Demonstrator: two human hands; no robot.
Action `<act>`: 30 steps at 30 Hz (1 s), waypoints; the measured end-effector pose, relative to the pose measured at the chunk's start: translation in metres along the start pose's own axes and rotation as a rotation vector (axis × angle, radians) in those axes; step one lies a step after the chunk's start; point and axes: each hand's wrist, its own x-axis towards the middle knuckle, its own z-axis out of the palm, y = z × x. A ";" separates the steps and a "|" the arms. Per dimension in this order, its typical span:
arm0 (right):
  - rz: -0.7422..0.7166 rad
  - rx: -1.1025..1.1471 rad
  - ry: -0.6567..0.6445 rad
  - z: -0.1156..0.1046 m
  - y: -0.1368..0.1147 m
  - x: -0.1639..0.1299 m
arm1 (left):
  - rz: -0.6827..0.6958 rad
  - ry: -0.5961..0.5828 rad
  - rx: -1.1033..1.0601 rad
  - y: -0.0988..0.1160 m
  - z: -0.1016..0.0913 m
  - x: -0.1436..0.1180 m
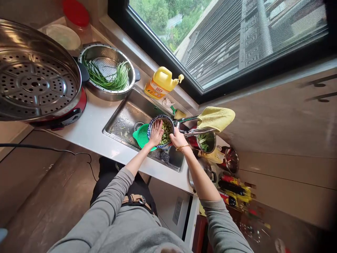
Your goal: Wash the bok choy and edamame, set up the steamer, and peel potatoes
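Green beans fill a patterned bowl (163,130) tilted over the sink (123,121) beside a green strainer (142,136). Left hand (156,133) lies across them, fingers spread; right hand (178,138) grips the rim.

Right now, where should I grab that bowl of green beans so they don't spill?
Grip the bowl of green beans by its rim, one hand on each side. The left hand is spread over its left edge and the right hand holds its right side above the sink. It looks tilted, so two hands steady it.
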 end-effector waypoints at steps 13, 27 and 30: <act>0.021 -0.037 -0.023 -0.008 -0.009 -0.004 | -0.012 -0.003 -0.006 0.002 -0.001 0.003; 0.231 1.073 -0.101 0.064 0.021 -0.015 | 0.220 -0.088 0.347 0.050 -0.074 0.007; 0.292 1.469 -0.121 0.111 0.012 -0.030 | 0.317 -0.036 0.405 0.079 -0.110 0.009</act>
